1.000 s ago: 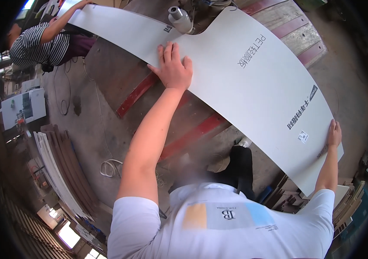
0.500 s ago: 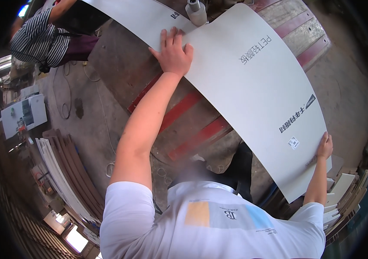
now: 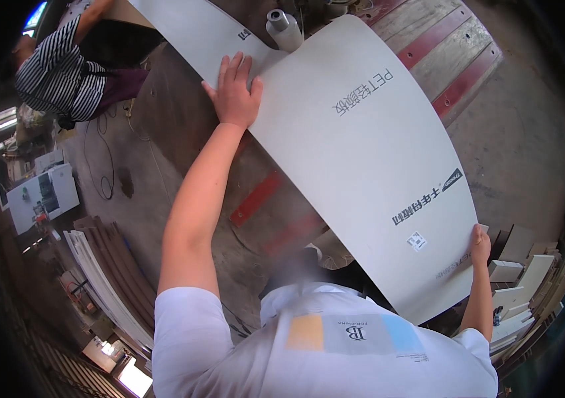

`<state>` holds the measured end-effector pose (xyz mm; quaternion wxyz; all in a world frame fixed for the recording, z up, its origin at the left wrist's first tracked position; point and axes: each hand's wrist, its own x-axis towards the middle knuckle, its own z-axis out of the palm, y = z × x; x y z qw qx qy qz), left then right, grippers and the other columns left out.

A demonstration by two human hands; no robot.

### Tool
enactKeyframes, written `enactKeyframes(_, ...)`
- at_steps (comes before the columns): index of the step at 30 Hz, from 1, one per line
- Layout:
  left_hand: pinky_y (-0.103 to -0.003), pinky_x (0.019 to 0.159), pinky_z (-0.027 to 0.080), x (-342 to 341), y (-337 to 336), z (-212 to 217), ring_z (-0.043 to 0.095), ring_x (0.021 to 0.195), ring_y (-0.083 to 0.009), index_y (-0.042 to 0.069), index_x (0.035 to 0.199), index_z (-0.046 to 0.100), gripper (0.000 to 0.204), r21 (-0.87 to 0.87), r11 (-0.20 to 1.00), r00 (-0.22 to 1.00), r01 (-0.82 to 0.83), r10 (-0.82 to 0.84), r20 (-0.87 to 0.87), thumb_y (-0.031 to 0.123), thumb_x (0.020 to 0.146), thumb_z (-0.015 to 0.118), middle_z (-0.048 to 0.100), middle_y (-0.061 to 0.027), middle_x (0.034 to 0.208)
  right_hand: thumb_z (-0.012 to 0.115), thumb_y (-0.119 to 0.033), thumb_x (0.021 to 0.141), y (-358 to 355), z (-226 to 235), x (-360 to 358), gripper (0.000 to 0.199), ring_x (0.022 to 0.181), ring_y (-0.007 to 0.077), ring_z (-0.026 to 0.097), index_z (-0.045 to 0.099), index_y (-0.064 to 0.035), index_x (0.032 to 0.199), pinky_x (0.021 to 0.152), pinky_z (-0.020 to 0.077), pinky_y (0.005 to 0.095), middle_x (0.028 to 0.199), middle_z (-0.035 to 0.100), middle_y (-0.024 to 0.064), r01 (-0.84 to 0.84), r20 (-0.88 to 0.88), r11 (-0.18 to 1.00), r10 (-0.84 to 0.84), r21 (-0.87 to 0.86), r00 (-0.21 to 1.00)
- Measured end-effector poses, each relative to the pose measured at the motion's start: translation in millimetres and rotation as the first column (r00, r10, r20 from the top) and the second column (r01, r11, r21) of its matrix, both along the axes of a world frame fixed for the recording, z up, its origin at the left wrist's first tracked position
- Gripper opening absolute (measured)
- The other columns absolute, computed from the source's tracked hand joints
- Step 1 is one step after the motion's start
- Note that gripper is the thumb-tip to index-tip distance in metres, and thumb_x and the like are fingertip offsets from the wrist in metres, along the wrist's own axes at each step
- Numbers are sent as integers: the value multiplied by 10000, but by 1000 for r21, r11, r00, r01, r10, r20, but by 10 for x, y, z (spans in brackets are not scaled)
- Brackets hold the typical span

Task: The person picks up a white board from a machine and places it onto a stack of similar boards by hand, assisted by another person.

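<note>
1. Your left hand (image 3: 236, 93) is spread wide, palm down, on the left edge of the white board (image 3: 355, 146).
2. Your right hand (image 3: 480, 245) grips the board's right edge, near its near end.
3. The board stretches from near right to far left, partly above a red-striped surface (image 3: 451, 60).
4. A grey cylinder (image 3: 284, 30) stands just beyond the board's far edge.
5. At far left is a person in a striped shirt (image 3: 67, 73).
6. Long planks (image 3: 110, 265) lie near left; stacked panels (image 3: 521, 285), near right.

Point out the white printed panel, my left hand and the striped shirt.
White printed panel (image 3: 352, 156), head view: middle of its face.
Left hand (image 3: 237, 101), head view: its back.
Striped shirt (image 3: 60, 78), head view: torso.
</note>
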<state>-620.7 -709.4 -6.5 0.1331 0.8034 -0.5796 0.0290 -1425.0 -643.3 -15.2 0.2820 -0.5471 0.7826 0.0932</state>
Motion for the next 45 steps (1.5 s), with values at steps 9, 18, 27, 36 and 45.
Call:
enactKeyframes(9, -686, 1259, 143, -286, -441, 224, 349, 1537, -261, 280, 1342, 657, 334, -41, 922, 919, 386, -380, 101, 358, 1019, 624, 491, -20, 1550, 384, -771, 1037, 383, 45, 186, 887, 764, 229, 558, 646, 64, 890, 781, 474, 424, 757, 614, 97, 61, 128, 998, -62, 12, 990)
enactKeyframes(18, -666, 1233, 234, -355, -876, 0, 568, 1305, -286, 304, 1392, 651, 335, -97, 879, 883, 467, -470, -8, 350, 1071, 562, 644, -71, 1342, 297, -845, 1009, 405, 134, 440, 1049, 853, 237, 612, 656, 140, 969, 870, 504, 434, 841, 680, 177, 98, 112, 987, -112, 125, 987)
enactKeyframes(27, -729, 1224, 158, -475, -870, -44, 529, 1376, -217, 437, 1482, 598, 433, 39, 937, 935, 348, -350, 55, 465, 1056, 525, 609, -38, 1402, 309, -822, 1013, 303, 142, 400, 979, 760, 271, 626, 661, 82, 881, 816, 499, 435, 720, 612, 148, 83, 49, 985, -92, 149, 995)
enactKeyframes(36, -718, 1220, 183, -474, -672, 13, 556, 1340, -218, 405, 1437, 639, 402, 40, 962, 962, 271, -272, 38, 444, 1048, 548, 627, -36, 1361, 276, -872, 980, 126, 178, 356, 1048, 922, 338, 700, 696, 89, 955, 925, 502, 425, 843, 691, 197, 26, 58, 989, -35, 146, 998)
enactKeyframes(45, -728, 1198, 223, -466, -452, 133, 579, 1281, -218, 376, 1400, 669, 372, 42, 979, 979, 201, -203, 36, 399, 1039, 582, 637, -15, 1272, 241, -877, 972, -169, 155, 252, 1084, 1115, 443, 688, 726, 86, 1079, 1019, 490, 450, 1045, 730, 289, -53, -12, 963, 58, 266, 998)
